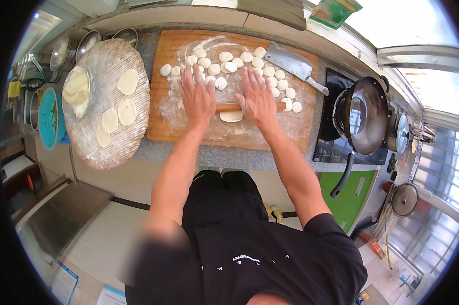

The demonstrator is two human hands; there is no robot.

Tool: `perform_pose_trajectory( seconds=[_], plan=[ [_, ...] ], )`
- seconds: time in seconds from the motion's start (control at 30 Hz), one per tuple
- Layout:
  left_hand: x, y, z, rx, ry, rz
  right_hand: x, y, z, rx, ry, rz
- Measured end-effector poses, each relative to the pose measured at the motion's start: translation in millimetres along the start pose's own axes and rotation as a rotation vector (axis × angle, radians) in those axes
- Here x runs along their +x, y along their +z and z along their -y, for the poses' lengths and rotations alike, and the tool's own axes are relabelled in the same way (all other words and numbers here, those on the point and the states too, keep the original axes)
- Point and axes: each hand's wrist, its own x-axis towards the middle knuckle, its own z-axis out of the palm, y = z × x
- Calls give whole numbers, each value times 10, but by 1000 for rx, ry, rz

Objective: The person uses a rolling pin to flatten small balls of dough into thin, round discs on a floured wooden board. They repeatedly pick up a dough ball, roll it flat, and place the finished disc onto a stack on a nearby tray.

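Observation:
Both palms lie over a wooden rolling pin (228, 108) on a floured wooden board (189, 129). My left hand (198, 99) covers the pin's left part, its fingers straight and pointing away from me. Toward the pin's right end rests my right hand (258, 99), fingers also stretched out, thumb toward the middle. Under the pin, between my hands, sits a flattened dough wrapper (231, 116). Several small floured dough pieces (221, 83) are scattered beyond my fingertips and to the right. A cleaver (289, 60) lies at the board's far right corner.
Left of the board, a round floured tray (112, 152) carries several rolled wrappers (128, 81) and a bowl of dough (78, 86). A turquoise basin (48, 118) stands beyond it. On the right, a black wok (366, 114) sits on the stove, its handle reaching toward me.

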Motion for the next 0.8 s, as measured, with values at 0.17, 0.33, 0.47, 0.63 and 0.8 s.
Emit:
perform_pose_trajectory(
  seconds=[0.17,0.33,0.47,0.63,0.8],
  plan=[
    [150,41,36,29,-34,26,131,45,17,12,22,-36],
    [-519,-187,87,-21,98,154,-447,90,134,-8,26,-10],
    [-837,-533,80,-28,262,391,-806,82,184,21,-16,-23],
    [-718,-695,-25,-233,511,520,-833,-42,187,65,-13,45],
    [-579,-447,-29,-367,497,470,-653,-52,177,97,18,78]
  ],
)
